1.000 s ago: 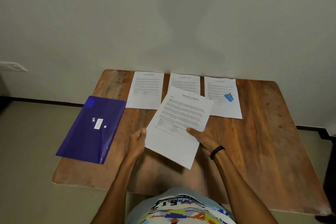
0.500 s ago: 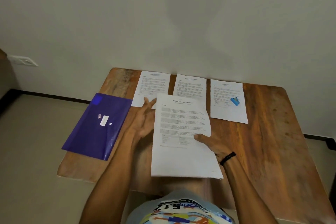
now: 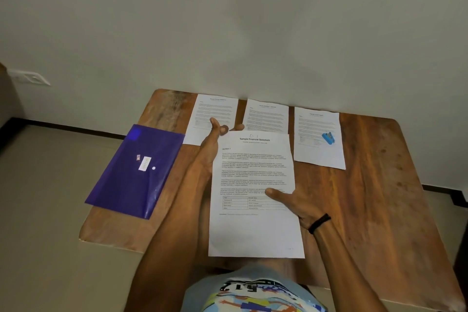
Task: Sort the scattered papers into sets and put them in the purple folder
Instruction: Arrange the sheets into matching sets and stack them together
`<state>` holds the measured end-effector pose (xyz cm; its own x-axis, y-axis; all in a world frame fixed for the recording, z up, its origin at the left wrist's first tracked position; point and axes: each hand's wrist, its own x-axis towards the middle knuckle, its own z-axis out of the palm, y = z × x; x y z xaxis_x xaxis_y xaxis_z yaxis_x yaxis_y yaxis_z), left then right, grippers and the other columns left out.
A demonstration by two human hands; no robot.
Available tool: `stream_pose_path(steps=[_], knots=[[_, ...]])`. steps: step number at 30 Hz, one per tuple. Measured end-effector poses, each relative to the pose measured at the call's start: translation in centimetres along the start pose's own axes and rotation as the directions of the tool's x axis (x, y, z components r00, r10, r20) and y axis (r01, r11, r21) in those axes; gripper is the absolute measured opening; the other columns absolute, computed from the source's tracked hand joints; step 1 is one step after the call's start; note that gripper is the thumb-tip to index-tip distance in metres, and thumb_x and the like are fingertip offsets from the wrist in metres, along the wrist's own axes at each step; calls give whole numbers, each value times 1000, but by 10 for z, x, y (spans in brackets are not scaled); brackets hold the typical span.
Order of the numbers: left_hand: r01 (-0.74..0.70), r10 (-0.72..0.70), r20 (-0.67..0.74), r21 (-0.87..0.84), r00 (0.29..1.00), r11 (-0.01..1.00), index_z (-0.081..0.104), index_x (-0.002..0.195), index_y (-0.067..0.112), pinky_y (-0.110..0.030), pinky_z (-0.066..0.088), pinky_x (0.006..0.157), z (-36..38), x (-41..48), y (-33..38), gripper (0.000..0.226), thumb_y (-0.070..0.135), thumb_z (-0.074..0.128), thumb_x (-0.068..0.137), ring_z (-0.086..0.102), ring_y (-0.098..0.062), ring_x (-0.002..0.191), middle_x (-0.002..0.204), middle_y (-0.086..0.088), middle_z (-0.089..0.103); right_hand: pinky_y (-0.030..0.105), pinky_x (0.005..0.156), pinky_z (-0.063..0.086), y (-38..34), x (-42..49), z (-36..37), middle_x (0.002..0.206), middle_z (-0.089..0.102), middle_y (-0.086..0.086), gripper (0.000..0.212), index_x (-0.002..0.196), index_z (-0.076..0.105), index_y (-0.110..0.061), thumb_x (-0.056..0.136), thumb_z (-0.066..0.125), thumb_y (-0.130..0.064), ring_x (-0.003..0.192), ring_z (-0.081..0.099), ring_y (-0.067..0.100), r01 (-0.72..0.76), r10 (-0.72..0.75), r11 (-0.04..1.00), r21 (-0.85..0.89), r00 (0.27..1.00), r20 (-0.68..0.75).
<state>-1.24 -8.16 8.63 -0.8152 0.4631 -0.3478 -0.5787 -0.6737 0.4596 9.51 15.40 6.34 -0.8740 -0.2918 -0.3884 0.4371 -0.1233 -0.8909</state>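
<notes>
right hand [image 3: 298, 206]: pinches the sheet [image 3: 253, 172], thumb on top
left hand [image 3: 211, 149]: behind the sheet's upper left corner, grip unclear
purple folder [image 3: 136, 172]: flat on the surface [image 3: 379, 185], left of the left hand

Folder [image 3: 134, 172] lies left of three papers [image 3: 266, 116]; stapler [image 3: 328, 138] on rightmost; sheet [image 3: 253, 230] before them.

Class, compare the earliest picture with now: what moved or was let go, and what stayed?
The held sheet turned from tilted to square with the person. The left hand let go of its left edge and now lies along its upper left corner, fingers out. The right hand keeps its grip, thumb on top. The three sheets by the wall, the blue stapler and the purple folder stayed.
</notes>
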Motion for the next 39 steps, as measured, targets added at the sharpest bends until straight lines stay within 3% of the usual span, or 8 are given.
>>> stream_pose_path(steps=[3,8,13,18,21,29,33,39], knots=[[-2,5,-71,36,997,999,50,90,25,-41,57,80,2,-4,4,39,63,55,92,42,-36,138,140,-6,51,48,97,55,2,1,0,130,67,9,48,135,56,-16,91,66,1,118,65,31,-1,1,1000,7,1000,-23],[29,6,-114,305,993,952,49,139,19,-58,39,109,-3,-21,7,46,42,55,100,56,-41,127,137,-17,59,44,94,56,3,3,0,129,68,9,47,133,58,-13,90,66,4,116,66,29,30,-29,999,15,999,-45],[143,-81,-149,472,985,870,55,134,9,-60,40,108,-19,-26,-12,37,17,59,98,60,-39,122,134,-18,61,42,90,58,9,6,-7,127,68,11,46,132,59,-11,88,69,1,115,67,31,60,-57,998,20,992,-117],[104,13,-199,564,980,819,53,135,8,-66,42,103,-11,-15,-30,70,45,76,80,62,-40,118,130,-18,63,53,96,54,25,12,-18,131,65,15,50,133,60,-12,85,77,-9,117,65,34,21,-11,997,76,990,-137],[106,108,-305,609,946,786,56,131,11,-60,51,97,-2,-3,-44,63,45,74,82,69,-35,107,123,-16,68,47,94,56,28,13,-27,128,68,9,48,132,60,-15,87,76,-9,117,66,31,15,-3,997,71,986,-165],[120,493,-243,956,836,268,63,120,-2,-37,53,85,40,49,-64,28,15,53,101,66,-29,97,101,-12,68,46,92,54,34,38,-105,125,68,9,59,133,59,-20,84,77,-48,110,65,28,-204,202,978,-39,978,-45],[178,590,-159,984,792,26,62,124,1,-29,42,79,65,65,-66,29,18,51,103,64,-37,102,111,-19,69,44,105,50,18,102,-186,123,67,8,41,122,64,-18,93,64,-48,111,62,25,-288,-5,838,-463,845,-535],[260,647,-144,962,749,-87,62,123,1,-29,40,75,87,93,-76,29,18,51,102,64,-38,102,116,-20,69,40,108,42,4,210,-298,142,43,22,52,147,41,-12,100,56,-27,129,47,37,-529,-91,580,-619,713,-695]])
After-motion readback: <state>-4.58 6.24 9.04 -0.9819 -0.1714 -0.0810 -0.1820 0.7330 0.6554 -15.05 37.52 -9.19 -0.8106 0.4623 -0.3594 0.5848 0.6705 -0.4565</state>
